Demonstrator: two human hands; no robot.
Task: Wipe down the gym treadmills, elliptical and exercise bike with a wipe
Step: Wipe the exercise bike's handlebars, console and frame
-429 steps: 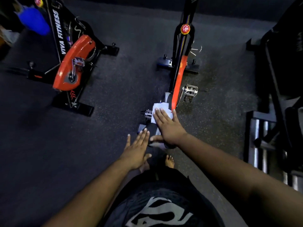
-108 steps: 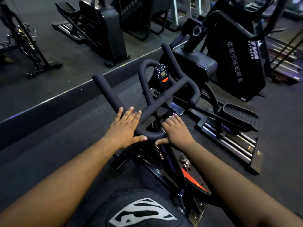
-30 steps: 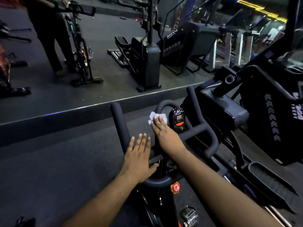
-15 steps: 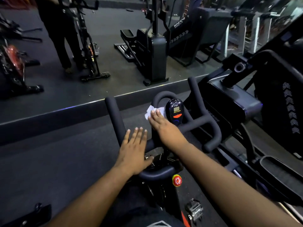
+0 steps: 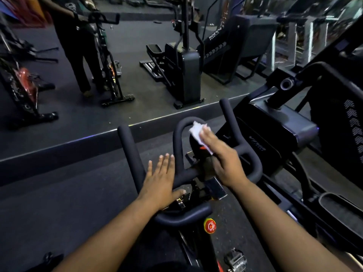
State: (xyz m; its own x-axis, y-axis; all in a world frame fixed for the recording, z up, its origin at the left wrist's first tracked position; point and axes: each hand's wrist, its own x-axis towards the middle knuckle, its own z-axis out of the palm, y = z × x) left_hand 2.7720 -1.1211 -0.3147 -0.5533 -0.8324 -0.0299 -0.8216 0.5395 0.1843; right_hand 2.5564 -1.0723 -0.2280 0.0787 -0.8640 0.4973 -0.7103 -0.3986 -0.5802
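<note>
Dark rubber floor (image 5: 59, 209) carries exercise bike (image 5: 198, 242), elliptical (image 5: 279, 134) beside it.

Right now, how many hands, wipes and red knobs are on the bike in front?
hands: 2, left and right
white wipe: 1
red knob: 1
Total: 4

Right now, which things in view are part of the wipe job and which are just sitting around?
In use:
- wipe, pressed on the bike's console by the right hand
- handlebars
- left hand, flat on the handlebars

Idle:
- red knob
- pedal
- elliptical to the right
</note>
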